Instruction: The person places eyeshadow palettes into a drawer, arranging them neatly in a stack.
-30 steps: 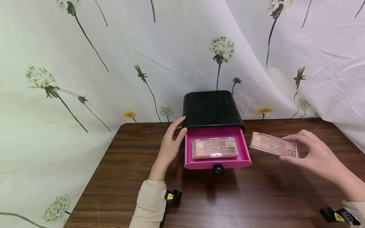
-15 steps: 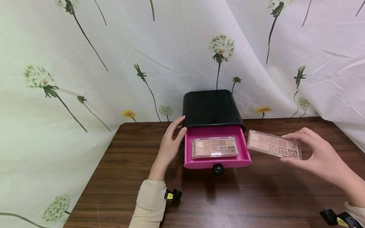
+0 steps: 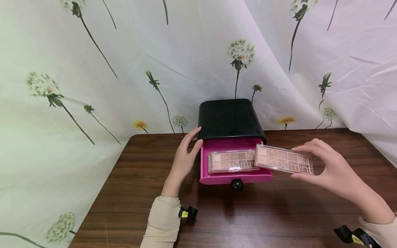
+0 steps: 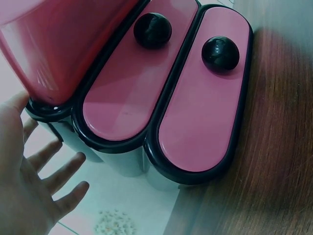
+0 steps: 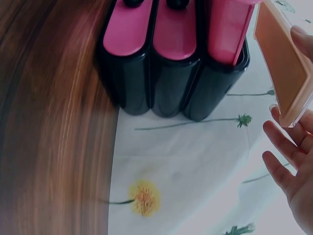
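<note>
My right hand (image 3: 332, 168) pinches one end of an eyeshadow palette (image 3: 283, 159) with a clear lid, between thumb and fingers. The palette's far end hangs over the right wall of the pulled-out pink drawer (image 3: 217, 179). Inside that drawer lies a stack of similar palettes (image 3: 233, 161). The drawer belongs to a black drawer unit (image 3: 231, 119). My left hand (image 3: 184, 156) rests against the unit's left side, its fingers extended and spread. In the right wrist view the held palette (image 5: 281, 63) shows its plain back.
Two more pink drawers (image 4: 128, 83) with black knobs (image 4: 152, 30) are closed below the pulled-out one. The unit stands on a dark wooden table (image 3: 133, 196), close to a white floral cloth (image 3: 124, 69) hanging behind.
My right hand has carried the palette leftward, from beside the drawer to over its right edge. My left hand and the drawer unit stay put.
</note>
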A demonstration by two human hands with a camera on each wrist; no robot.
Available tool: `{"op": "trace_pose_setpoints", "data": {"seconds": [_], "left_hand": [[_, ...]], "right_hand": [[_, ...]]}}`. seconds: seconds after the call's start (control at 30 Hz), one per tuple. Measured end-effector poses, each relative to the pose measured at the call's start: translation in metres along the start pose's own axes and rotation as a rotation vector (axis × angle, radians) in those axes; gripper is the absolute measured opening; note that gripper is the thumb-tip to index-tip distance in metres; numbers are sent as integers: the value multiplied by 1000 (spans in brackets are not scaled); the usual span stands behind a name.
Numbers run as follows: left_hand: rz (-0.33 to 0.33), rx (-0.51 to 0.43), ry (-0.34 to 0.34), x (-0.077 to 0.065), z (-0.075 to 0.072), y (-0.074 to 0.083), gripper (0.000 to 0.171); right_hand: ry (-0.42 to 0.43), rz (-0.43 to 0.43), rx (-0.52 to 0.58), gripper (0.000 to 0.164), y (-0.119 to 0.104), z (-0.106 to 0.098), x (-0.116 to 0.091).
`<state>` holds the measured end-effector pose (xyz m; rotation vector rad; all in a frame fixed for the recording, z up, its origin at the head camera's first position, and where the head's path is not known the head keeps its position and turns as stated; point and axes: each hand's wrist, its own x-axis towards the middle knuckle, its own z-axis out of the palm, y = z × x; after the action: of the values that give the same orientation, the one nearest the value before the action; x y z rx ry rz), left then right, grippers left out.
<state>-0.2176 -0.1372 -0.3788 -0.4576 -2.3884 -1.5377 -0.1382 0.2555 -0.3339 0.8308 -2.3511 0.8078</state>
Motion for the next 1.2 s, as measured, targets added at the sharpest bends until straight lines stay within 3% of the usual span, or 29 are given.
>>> {"op": "trace_pose_setpoints", "data": {"seconds": [0.63, 1.2], "left_hand": [[6, -2, -2, 0, 1, 0, 45], [14, -8, 1, 0, 0, 0, 45]], "right_hand": [[-7, -122, 104, 69, -19, 39, 32], [-102, -91, 111, 62, -33, 61, 55]]}}
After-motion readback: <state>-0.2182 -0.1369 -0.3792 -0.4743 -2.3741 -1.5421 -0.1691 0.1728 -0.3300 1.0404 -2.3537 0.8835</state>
